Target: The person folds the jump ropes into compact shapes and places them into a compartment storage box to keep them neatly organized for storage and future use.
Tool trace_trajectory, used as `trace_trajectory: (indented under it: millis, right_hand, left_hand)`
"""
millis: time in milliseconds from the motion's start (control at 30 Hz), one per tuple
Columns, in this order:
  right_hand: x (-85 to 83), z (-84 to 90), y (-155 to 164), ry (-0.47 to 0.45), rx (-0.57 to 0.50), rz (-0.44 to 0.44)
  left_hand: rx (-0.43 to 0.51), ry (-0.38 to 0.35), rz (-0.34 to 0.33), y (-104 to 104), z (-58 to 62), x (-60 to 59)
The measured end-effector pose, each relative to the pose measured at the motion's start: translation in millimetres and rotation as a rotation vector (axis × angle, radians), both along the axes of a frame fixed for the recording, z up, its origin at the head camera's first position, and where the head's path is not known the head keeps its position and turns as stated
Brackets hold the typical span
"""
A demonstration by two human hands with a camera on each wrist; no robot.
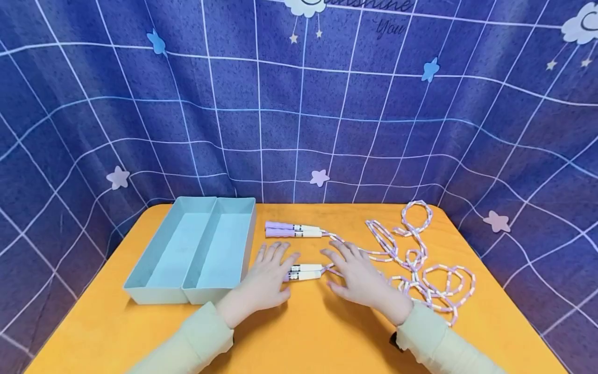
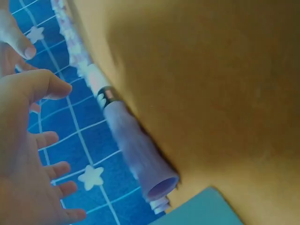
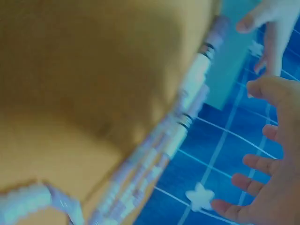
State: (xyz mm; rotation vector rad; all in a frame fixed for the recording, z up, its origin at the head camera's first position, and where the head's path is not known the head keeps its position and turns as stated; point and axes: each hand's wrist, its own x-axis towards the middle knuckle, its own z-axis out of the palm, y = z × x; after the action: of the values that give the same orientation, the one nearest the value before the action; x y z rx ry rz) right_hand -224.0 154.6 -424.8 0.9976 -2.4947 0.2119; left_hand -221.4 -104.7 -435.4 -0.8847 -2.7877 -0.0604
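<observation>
Left hand (image 1: 265, 280), back upward, fingers spread; right hand (image 1: 358, 276) likewise, thumbs toward each other

White-gridded deep-blue fabric backdrop (image 1: 280, 130), pale star shapes (image 1: 319, 177) and white cloud prints (image 1: 304, 8) on it; hangs around three sides of orange-yellow tabletop (image 1: 303, 337).

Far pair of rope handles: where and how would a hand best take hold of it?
Probably round the middle of the far handles, from above, thumb on the near side. They lie flat and side by side on the table, so one grip across could take both. I'd avoid the right end, where the beaded ropes trail off.
</observation>
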Motion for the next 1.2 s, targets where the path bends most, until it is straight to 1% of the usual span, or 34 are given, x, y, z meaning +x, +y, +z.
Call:
trace_trajectory:
  millis: [100,233,333,433,500,567,633,733,833,900,1000,1067,1200]
  right_hand:
    - [-5.4,-9.2,-8,-0.048,0.033,0.020]
    - [-12.5,-18.9,-17,-0.129,0.124,0.034]
    - [-19.4,-26.3,-23,-0.142,0.198,0.043]
    - [-26.0,-31.3,-28,-0.136,0.236,0.058]
    - [-29.7,-32.6,-32,-0.141,0.245,0.061]
    - [-32.8,-32.4,-35,-0.162,0.254,0.053]
    - [-35.7,-32.2,-39,-0.187,0.263,0.046]
    - [-37.9,-31.1,-42,-0.218,0.270,0.041]
    - [-38.1,-29.7,-44,-0.231,0.262,0.035]
    - [-37.7,-29.2,-44,-0.237,0.254,0.028]
    - [-37.3,-29.5,-44,-0.245,0.250,0.022]
    - [-37.1,-29.8,-44,-0.248,0.250,0.018]
    - [-35.5,-27.8,-43,-0.232,0.251,0.006]
  left_hand:
    - [-0.051,-0.041,-0.010,3,-5.8,-4.3]
    - [-0.113,-0.106,-0.002,8,-13.2,-8.5]
    - [-0.147,-0.142,0.012,12,-18.0,-11.5]
    - [-0.186,-0.150,0.034,17,-20.6,-15.9]
    - [-0.209,-0.146,0.053,20,-21.1,-19.5]
    - [-0.224,-0.159,0.080,22,-21.1,-23.1]
    - [-0.242,-0.184,0.107,25,-19.8,-26.3]
    - [-0.246,-0.240,0.137,29,-17.7,-29.7]
    - [-0.261,-0.265,0.146,32,-15.3,-31.6]
    - [-0.260,-0.258,0.147,33,-14.8,-31.9]
    - [-0.238,-0.228,0.137,33,-14.0,-30.2]
    - [-0.220,-0.190,0.124,32,-13.3,-28.4]
    - [-0.239,-0.097,0.101,33,-9.2,-24.7]
